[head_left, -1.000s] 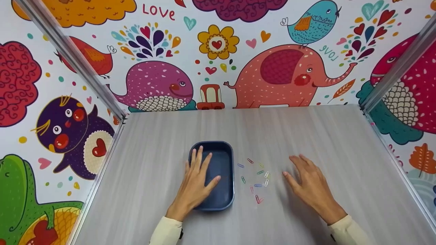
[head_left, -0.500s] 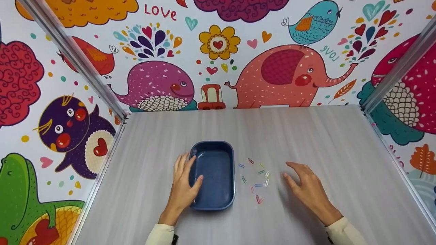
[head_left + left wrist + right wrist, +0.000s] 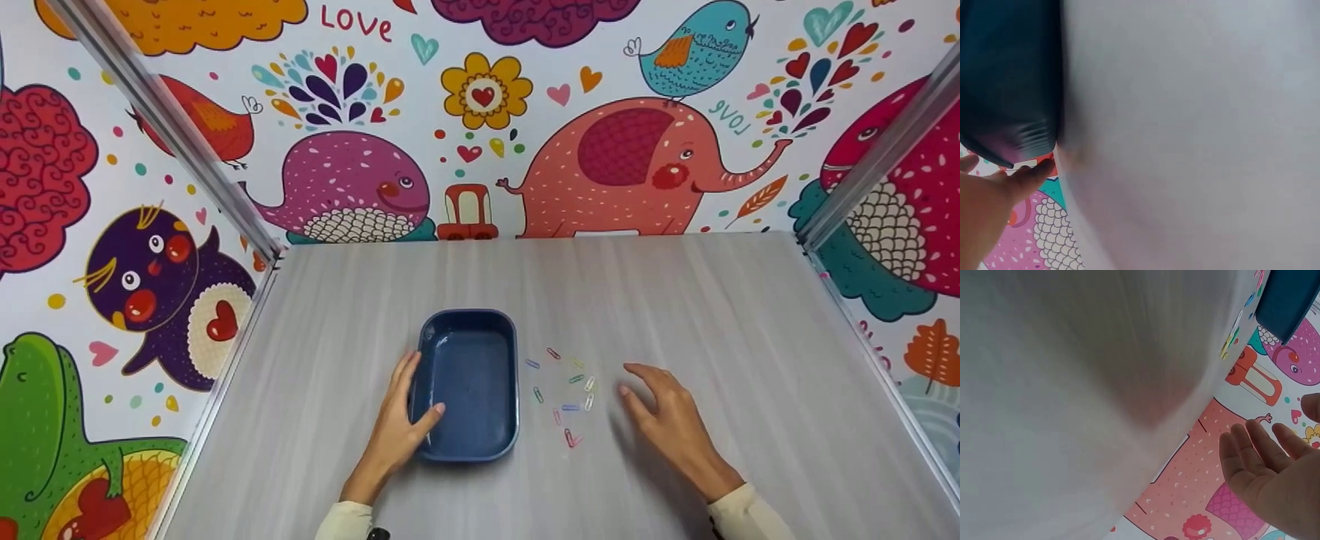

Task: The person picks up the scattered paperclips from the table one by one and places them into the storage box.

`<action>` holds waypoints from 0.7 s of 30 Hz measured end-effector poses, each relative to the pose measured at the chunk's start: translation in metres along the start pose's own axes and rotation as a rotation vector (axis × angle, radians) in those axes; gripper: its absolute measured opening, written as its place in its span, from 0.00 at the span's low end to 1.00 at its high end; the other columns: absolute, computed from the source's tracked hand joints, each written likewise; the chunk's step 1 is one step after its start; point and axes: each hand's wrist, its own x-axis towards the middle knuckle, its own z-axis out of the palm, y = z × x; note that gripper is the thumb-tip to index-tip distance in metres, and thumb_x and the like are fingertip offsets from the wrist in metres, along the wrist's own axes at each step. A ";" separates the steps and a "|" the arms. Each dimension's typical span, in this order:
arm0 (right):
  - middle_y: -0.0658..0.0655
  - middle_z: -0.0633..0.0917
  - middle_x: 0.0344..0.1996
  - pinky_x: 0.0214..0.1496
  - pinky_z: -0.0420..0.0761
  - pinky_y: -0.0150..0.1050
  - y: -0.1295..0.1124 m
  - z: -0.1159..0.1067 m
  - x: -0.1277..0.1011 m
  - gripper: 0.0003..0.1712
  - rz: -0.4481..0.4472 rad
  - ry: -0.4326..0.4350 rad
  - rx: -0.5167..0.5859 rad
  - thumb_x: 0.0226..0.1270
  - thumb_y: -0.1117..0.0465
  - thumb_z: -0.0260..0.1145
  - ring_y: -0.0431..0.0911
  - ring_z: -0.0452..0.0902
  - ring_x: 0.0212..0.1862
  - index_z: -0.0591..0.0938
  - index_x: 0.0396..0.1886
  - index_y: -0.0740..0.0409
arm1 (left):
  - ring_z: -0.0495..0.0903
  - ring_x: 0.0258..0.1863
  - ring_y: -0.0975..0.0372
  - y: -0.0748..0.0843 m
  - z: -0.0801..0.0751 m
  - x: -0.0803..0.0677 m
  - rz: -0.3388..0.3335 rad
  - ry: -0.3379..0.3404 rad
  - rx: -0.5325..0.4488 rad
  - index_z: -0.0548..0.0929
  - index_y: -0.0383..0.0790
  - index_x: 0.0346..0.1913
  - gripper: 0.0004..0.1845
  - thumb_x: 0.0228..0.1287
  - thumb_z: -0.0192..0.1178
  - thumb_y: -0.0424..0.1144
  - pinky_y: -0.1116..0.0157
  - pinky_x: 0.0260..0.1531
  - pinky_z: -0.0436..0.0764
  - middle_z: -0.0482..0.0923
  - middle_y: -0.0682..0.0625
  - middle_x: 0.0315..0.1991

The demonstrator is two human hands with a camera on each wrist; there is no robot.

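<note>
Head: left hand (image 3: 396,431) apparently grips (thumb inside) tray (image 3: 469,450)

bright, even | soft shadows | wrist views blurred (head view sharp)

1. I'm looking into a small recording booth, not a lived-in room.
2. Its walls (image 3: 615,112) carry bright cartoon animal wallpaper.
3. Metal rails (image 3: 161,127) frame the corners.
4. A grey wood-grain bench (image 3: 675,300) fills the floor.
</note>
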 end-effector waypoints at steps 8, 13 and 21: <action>0.64 0.90 0.58 0.56 0.85 0.61 0.000 0.007 -0.001 0.21 0.052 -0.013 0.081 0.72 0.72 0.76 0.62 0.87 0.56 0.88 0.62 0.68 | 0.44 0.88 0.38 -0.003 -0.006 -0.007 -0.116 -0.075 -0.111 0.49 0.36 0.90 0.54 0.73 0.71 0.43 0.31 0.81 0.45 0.45 0.34 0.90; 0.63 0.90 0.58 0.57 0.85 0.63 0.003 0.010 -0.001 0.20 0.076 -0.008 0.131 0.73 0.72 0.75 0.62 0.87 0.57 0.87 0.62 0.69 | 0.41 0.88 0.39 -0.006 -0.012 -0.013 -0.170 -0.130 -0.176 0.45 0.37 0.91 0.59 0.71 0.74 0.43 0.31 0.81 0.44 0.41 0.35 0.90; 0.64 0.90 0.56 0.58 0.86 0.61 0.007 0.013 0.004 0.19 0.171 -0.022 0.221 0.75 0.71 0.74 0.59 0.90 0.54 0.87 0.63 0.68 | 0.39 0.88 0.36 -0.005 -0.018 -0.018 -0.220 -0.253 -0.154 0.38 0.39 0.91 0.74 0.56 0.87 0.43 0.31 0.81 0.44 0.36 0.33 0.90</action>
